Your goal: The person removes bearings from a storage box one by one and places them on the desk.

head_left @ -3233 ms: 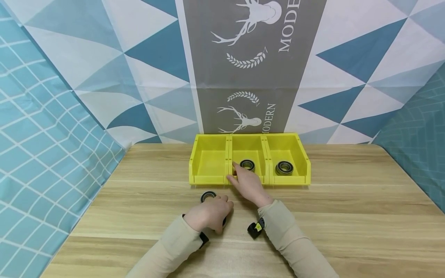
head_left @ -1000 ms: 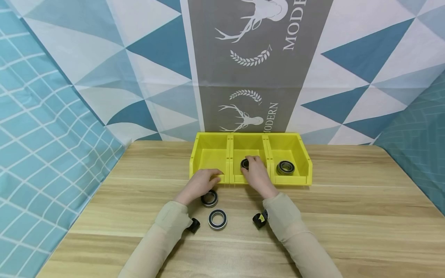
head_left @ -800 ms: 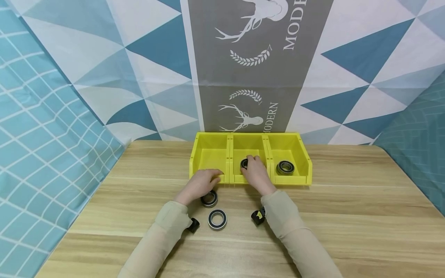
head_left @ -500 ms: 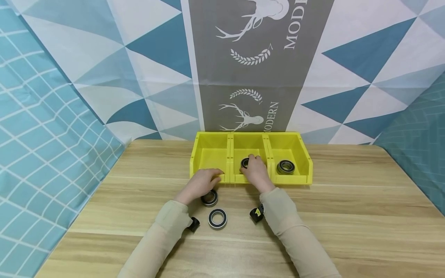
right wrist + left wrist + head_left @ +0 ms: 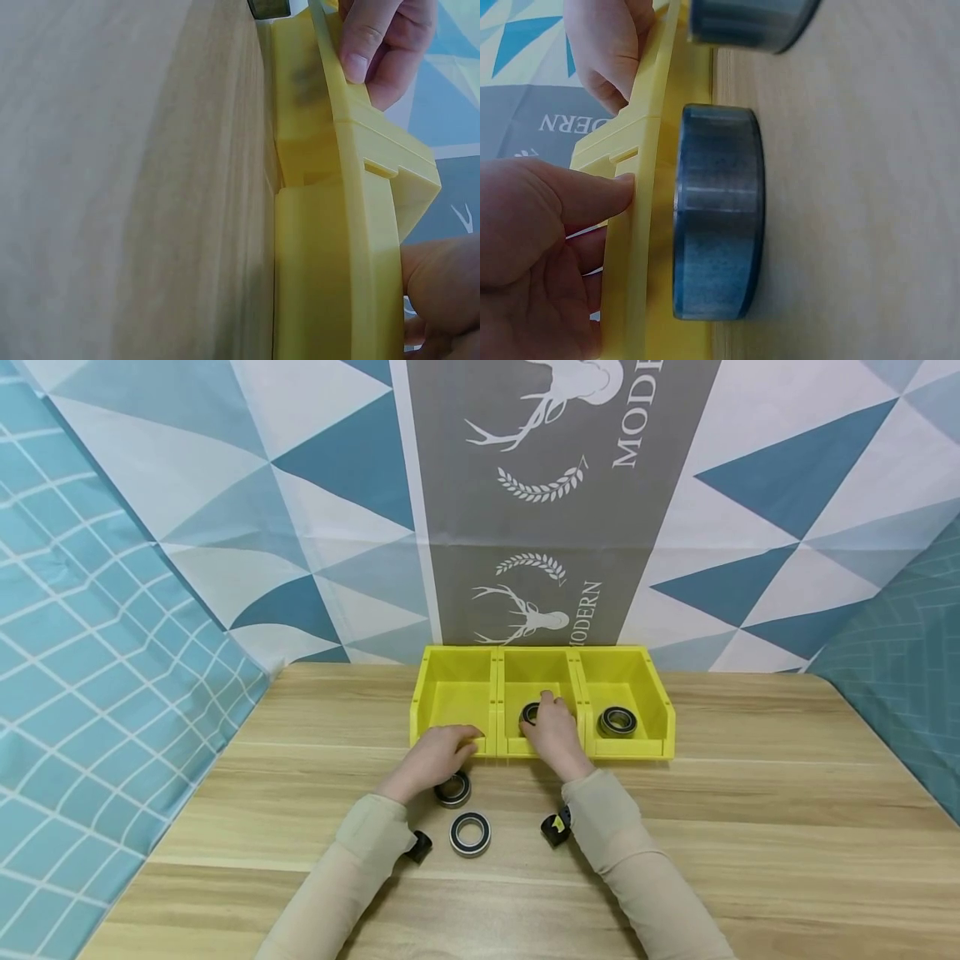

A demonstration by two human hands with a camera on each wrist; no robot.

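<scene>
Your right hand (image 5: 557, 739) grips the round black-and-silver metal ring (image 5: 524, 715), which peeks out left of it, near the middle yellow plastic bin's (image 5: 534, 669) front edge. Your left hand (image 5: 431, 758) pinches the left yellow plastic bin's (image 5: 459, 693) front edge.

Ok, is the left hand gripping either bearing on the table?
No, the left hand is at the left yellow bin's front rim, and the two table bearings lie free.
</scene>
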